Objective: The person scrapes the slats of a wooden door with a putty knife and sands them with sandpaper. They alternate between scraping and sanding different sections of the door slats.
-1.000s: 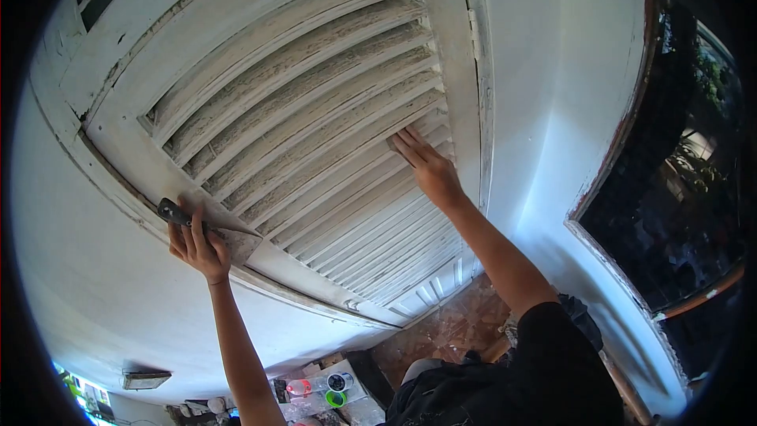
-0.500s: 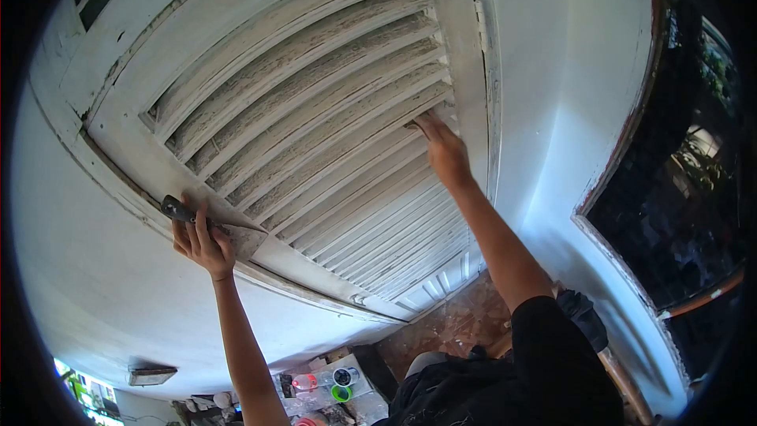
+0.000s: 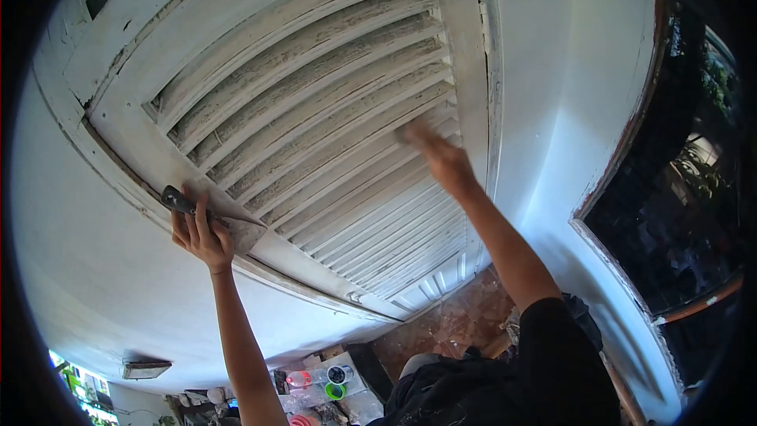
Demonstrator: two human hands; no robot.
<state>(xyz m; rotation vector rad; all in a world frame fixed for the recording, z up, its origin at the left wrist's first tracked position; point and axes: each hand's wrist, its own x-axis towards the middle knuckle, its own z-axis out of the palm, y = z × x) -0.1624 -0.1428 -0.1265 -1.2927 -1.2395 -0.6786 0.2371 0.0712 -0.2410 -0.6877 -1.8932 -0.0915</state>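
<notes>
My left hand [image 3: 203,238] is closed around a putty knife [image 3: 177,200] with a black handle. Its wide, flat blade points right and lies against the side frame of a white louvered door [image 3: 126,122]. Over the slats on the right is my right hand [image 3: 441,159], smeared by motion. Its fingers are pinched on a small dark, flat piece that looks like sandpaper [image 3: 405,134]. The upper slats [image 3: 315,59] have worn, flaking paint and dirt, while the lower ones [image 3: 386,229] look whiter.
A white wall [image 3: 520,110] with a hinge-side frame runs along the right, beside a dark glass pane [image 3: 662,213]. Below are a reddish tiled floor [image 3: 441,323] and a surface with cups, including a green one [image 3: 335,390]. A wall fixture [image 3: 146,369] is at lower left.
My right hand has moved slightly left and down along the slats and is now blurred. My left hand keeps the putty knife in nearly the same place.
</notes>
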